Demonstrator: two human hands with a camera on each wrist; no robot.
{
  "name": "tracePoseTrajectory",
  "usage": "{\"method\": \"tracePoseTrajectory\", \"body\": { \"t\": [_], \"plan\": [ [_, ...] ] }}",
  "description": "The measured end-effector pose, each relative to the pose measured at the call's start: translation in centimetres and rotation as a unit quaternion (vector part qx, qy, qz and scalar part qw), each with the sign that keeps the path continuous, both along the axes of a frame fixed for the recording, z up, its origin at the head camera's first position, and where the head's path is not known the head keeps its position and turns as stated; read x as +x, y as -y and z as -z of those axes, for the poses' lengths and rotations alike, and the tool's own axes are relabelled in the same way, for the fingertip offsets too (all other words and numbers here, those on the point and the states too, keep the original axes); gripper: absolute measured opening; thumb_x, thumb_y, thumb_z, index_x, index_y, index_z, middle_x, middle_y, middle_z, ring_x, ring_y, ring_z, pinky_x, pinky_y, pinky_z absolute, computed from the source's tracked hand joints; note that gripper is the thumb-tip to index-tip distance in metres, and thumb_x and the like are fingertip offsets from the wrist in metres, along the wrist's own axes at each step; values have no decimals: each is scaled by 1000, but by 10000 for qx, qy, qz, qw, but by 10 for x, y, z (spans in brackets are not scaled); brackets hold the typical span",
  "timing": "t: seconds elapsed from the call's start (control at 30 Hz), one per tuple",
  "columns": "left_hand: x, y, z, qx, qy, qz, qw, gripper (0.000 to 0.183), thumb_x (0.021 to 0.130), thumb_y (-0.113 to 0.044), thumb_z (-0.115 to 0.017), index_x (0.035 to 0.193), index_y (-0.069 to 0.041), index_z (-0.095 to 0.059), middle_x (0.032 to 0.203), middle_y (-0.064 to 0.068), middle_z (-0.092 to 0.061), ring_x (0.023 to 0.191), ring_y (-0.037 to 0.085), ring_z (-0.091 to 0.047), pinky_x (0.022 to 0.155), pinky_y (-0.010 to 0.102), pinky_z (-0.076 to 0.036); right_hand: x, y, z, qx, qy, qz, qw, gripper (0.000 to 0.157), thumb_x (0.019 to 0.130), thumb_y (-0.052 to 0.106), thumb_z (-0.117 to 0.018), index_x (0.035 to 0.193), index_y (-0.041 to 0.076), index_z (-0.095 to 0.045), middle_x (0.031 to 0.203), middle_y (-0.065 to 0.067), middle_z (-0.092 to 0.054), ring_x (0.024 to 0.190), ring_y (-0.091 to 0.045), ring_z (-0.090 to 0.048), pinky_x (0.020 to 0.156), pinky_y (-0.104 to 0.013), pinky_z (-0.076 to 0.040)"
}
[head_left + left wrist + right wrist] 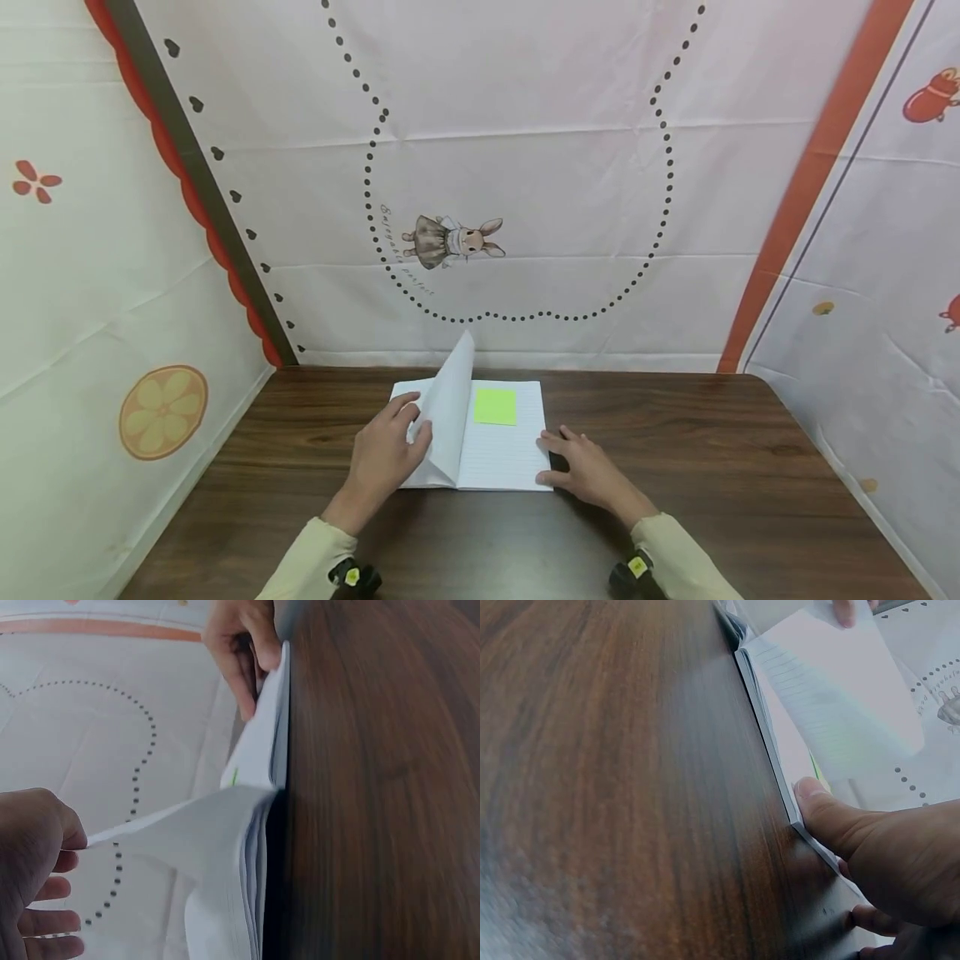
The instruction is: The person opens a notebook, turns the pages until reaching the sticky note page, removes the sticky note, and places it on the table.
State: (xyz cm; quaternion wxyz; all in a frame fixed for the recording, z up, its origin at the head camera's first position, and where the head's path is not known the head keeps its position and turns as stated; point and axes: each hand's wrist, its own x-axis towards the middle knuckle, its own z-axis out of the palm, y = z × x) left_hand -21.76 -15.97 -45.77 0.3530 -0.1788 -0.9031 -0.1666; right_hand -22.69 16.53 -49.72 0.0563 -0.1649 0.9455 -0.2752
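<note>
An open notebook with lined pages lies on the table, a bright green sticky note near the top of its right page. One page stands raised over the spine, leaning left. My left hand pinches this page by its edge between thumb and finger, as the left wrist view shows; the other fingers stand apart from it. At the notebook's lower right edge rests my right hand, its thumb on the page near the corner and its fingers spread along the side. The raised page overlaps most of the sticky note in the right wrist view.
The dark wooden table extends around the notebook. White printed cloth hangs behind the table's far edge, with more cloth at the left and right sides. Both sleeves carry dark wrist cameras.
</note>
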Motion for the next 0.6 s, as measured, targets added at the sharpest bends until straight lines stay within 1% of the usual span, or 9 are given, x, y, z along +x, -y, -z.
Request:
{"method": "tracePoseTrajectory", "body": {
  "t": [0.13, 0.2, 0.23, 0.3, 0.33, 0.37, 0.43, 0.5, 0.6],
  "plan": [
    [4, 18, 5, -197, 46, -127, 9997, 14, 85, -15, -76, 87, -2, -74, 120, 17, -71, 57, 14, -57, 45, 26, -44, 1, 1, -1, -35, -10, -29, 10000, 69, 85, 40, -82, 142, 8, -61, 151, -9, -55, 150, -41, -33, 119, -64, -25],
    [4, 27, 10, -265, 65, -160, 9995, 14, 84, -15, -75, 85, -1, -73, 122, 18, -71, 59, 16, -57, 45, 28, -45, 1, 1, -1, -49, -26, -44, 10000, 69, 85, 39, -82, 142, 8, -61, 151, -9, -55, 149, -41, -34, 119, -63, -25],
    [4, 31, 12, -311, 62, -176, 9993, 13, 84, -14, -75, 83, -1, -72, 122, 18, -70, 62, 20, -61, 48, 31, -49, 1, 1, 0, -56, -22, -52, 10000, 68, 85, 39, -82, 142, 8, -61, 151, -9, -55, 150, -41, -34, 120, -63, -25],
    [5, 39, 17, -416, 98, -180, 9989, 13, 83, -13, -75, 77, -2, -70, 124, 21, -69, 79, 29, -70, 61, 41, -59, 1, 1, 0, -61, -35, -65, 10000, 68, 85, 39, -82, 142, 8, -61, 151, -9, -55, 149, -41, -34, 120, -63, -25],
    [5, 42, 20, -464, 132, -166, 9987, 14, 83, -12, -74, 75, -2, -69, 125, 22, -68, 89, 35, -72, 70, 47, -61, 1, 0, 0, -63, -45, -70, 9999, 68, 85, 39, -82, 142, 8, -61, 150, -9, -55, 149, -41, -34, 120, -63, -25],
    [5, 45, 22, -518, 188, -158, 9984, 14, 83, -12, -75, 73, -3, -68, 126, 23, -68, 99, 39, -71, 79, 53, -60, 1, 0, 1, -68, -43, -77, 9999, 68, 85, 39, -82, 142, 8, -61, 150, -9, -55, 149, -41, -34, 120, -62, -25],
    [6, 49, 25, -641, 317, -156, 9973, 16, 82, -11, -75, 71, -3, -67, 128, 26, -66, 117, 46, -65, 94, 62, -54, 1, 0, 1, -73, -30, -81, 9999, 69, 85, 39, -82, 142, 8, -61, 151, -9, -55, 150, -40, -34, 120, -62, -25],
    [7, 52, 28, -767, 512, -169, 9956, 13, 81, -10, -76, 73, -2, -69, 129, 27, -66, 122, 48, -61, 100, 63, -49, 0, -1, 2, -72, -25, -84, 9999, 69, 85, 40, -82, 142, 8, -61, 151, -9, -55, 150, -40, -33, 120, -62, -24],
    [6, 54, 31, -970, 875, -248, 9911, 11, 82, -11, -75, 78, -1, -72, 128, 26, -66, 126, 48, -59, 105, 62, -46, -1, -1, 2, -49, 23, -60, 10000, 70, 85, 41, -82, 143, 9, -60, 151, -8, -54, 150, -40, -32, 120, -62, -24]
  ]
}}
